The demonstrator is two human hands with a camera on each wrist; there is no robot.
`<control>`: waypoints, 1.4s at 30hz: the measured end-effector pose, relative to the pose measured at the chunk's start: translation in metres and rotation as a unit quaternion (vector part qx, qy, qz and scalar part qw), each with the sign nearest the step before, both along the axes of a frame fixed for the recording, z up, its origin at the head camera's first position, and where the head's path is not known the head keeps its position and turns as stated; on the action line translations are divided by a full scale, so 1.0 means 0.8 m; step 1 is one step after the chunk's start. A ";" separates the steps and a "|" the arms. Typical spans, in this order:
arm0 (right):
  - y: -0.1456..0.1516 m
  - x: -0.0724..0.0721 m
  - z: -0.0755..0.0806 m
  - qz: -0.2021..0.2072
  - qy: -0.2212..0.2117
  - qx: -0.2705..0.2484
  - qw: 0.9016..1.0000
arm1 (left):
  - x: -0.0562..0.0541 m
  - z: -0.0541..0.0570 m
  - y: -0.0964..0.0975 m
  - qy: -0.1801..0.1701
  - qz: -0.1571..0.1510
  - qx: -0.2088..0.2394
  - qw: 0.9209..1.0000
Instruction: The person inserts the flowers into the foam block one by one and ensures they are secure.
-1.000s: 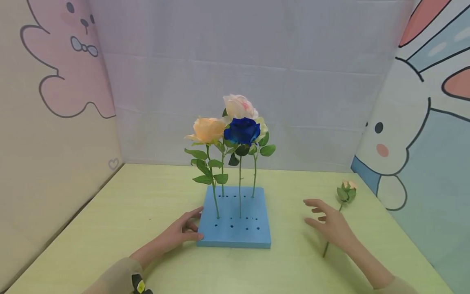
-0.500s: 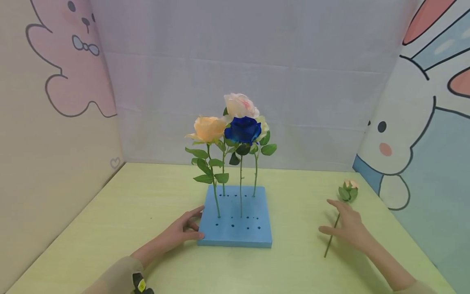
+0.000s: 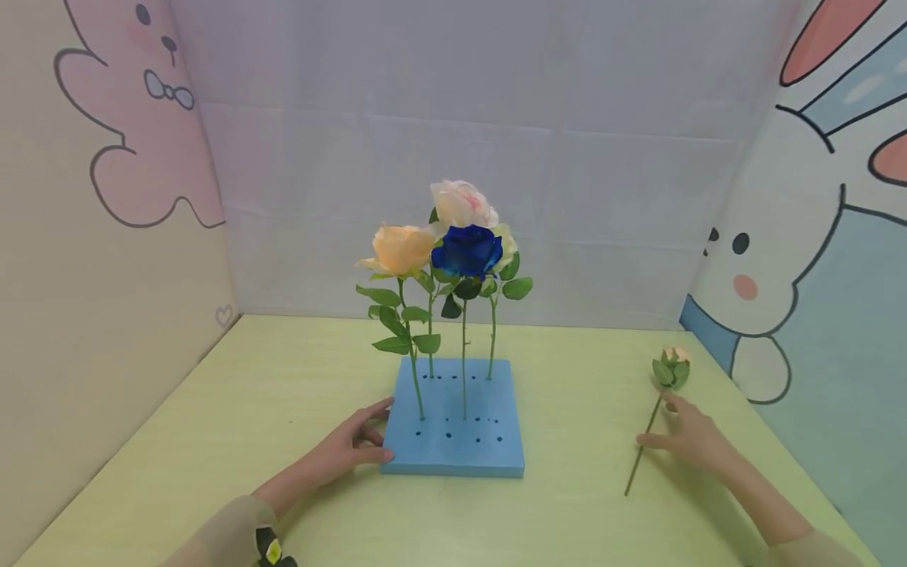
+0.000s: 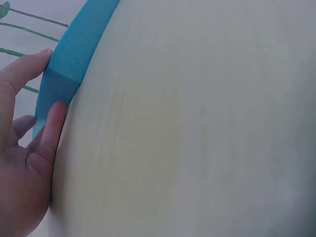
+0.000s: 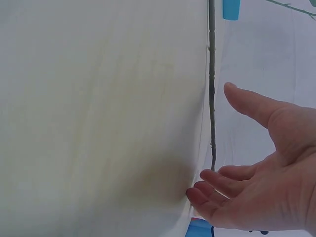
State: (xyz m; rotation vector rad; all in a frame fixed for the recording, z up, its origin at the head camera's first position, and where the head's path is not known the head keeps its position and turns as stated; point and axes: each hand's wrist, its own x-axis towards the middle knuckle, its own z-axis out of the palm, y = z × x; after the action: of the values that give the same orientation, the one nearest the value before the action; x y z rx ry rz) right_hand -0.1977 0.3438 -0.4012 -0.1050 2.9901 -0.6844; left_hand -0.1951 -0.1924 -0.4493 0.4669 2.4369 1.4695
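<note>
My left hand (image 3: 347,445) rests at the left edge of a blue holed block (image 3: 460,457), thumb near its front corner. In the left wrist view, the fingertips touch the block's side (image 4: 66,69). Four roses stand upright in it: a peach rose (image 3: 401,249), a blue rose (image 3: 468,252), a pink-white rose (image 3: 462,203) and a partly hidden cream rose (image 3: 507,246). At the right, a small peach rose (image 3: 671,368) lies on the table. My right hand (image 3: 690,441) spreads around its stem (image 5: 212,98), the thumb apart from it.
Under everything is a pale yellow-green table (image 3: 298,370). A whitish back wall (image 3: 354,157) rises behind the roses. Side panels carry a bear drawing (image 3: 149,157) and a rabbit drawing (image 3: 765,260). Small holes dot the block's top.
My right hand has moved right and down to the lying rose's stem, its thumb and fingers now on either side of it. The left hand and block stay put.
</note>
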 end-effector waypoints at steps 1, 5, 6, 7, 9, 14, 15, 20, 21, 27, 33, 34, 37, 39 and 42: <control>0.002 -0.002 0.000 0.000 -0.002 -0.001 1.000 | 0.000 0.000 0.000 0.002 0.000 0.001 1.000; 0.012 -0.009 -0.003 0.002 -0.007 -0.002 1.000 | -0.003 0.000 -0.001 0.003 0.001 0.003 1.000; 0.014 -0.010 -0.004 0.002 -0.007 -0.004 1.000 | -0.003 0.000 -0.001 0.004 0.001 0.003 1.000; 0.016 -0.011 -0.005 0.001 -0.009 -0.007 1.000 | -0.003 0.000 -0.001 0.004 0.001 0.003 1.000; 0.019 -0.013 -0.005 -0.005 -0.016 -0.017 1.000 | -0.003 0.001 0.000 0.003 0.001 0.002 1.000; 0.027 -0.022 -0.007 -0.022 -0.058 -0.038 0.997 | -0.002 0.002 0.000 0.000 0.002 0.001 1.000; 0.029 -0.025 -0.007 -0.023 -0.069 -0.045 0.996 | -0.001 0.002 0.001 0.000 0.002 0.000 1.000; 0.039 -0.038 -0.003 -0.012 -0.115 -0.087 0.989 | -0.002 0.001 -0.001 0.003 0.001 0.001 1.000; 0.039 -0.041 0.000 -0.013 -0.125 -0.094 0.988 | -0.002 0.001 -0.002 0.003 0.002 0.001 1.000; 0.039 -0.055 0.004 -0.029 -0.151 -0.119 0.981 | -0.004 0.000 -0.006 0.005 0.002 -0.004 1.000; 0.039 -0.050 -0.006 -0.025 -0.112 -0.127 0.985 | -0.003 -0.001 -0.004 0.001 -0.005 0.003 1.000; 0.038 -0.049 -0.006 -0.024 -0.107 -0.126 0.986 | -0.003 -0.002 -0.004 0.001 -0.005 0.004 1.000; 0.038 -0.044 -0.008 -0.022 -0.098 -0.130 0.986 | -0.002 -0.002 -0.003 0.000 -0.005 0.005 1.000; 0.038 -0.042 -0.009 -0.016 -0.089 -0.125 0.988 | -0.002 -0.001 -0.002 0.003 -0.009 0.006 1.000; 0.040 -0.038 -0.011 0.011 -0.068 -0.109 0.992 | -0.001 -0.002 -0.001 0.002 -0.007 0.006 1.000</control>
State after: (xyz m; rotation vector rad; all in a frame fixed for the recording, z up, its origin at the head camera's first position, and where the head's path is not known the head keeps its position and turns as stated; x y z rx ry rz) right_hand -0.2285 0.3755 -0.4097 -0.0978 2.7723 -0.9710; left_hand -0.1958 -0.1933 -0.4509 0.4884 2.4238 1.4811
